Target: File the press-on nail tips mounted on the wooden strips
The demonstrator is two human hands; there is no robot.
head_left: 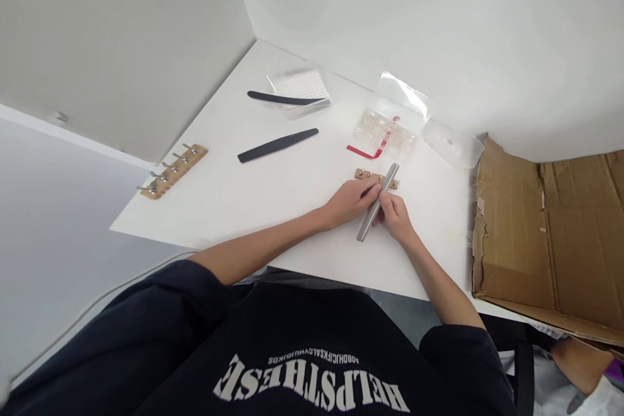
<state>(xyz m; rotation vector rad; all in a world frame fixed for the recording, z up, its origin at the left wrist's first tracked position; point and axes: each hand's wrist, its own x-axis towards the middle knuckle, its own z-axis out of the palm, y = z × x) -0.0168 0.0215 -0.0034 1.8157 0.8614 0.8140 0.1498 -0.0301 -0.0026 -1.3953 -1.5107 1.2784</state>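
A grey nail file (pixel 377 201) stands slanted between my two hands, above the white table. My right hand (pixel 396 214) is closed around its middle. My left hand (pixel 350 200) is pinched at the file's left side; whatever its fingertips hold is too small or hidden to make out. Just beyond the hands lies a small wooden strip (pixel 361 173) with metal posts, partly covered by the file and fingers. Farther back, a clear case of nail tips (pixel 368 127) sits with its lid up and a red strip (pixel 361 152) lying across it.
Two black nail files (pixel 277 145) lie left of centre, one resting over a clear box (pixel 302 88). A longer wooden strip with clips (pixel 175 172) is at the left edge. A clear lid (pixel 451 144) and a cardboard box (pixel 511 234) stand right. Another person's arm (pixel 582 364) shows lower right.
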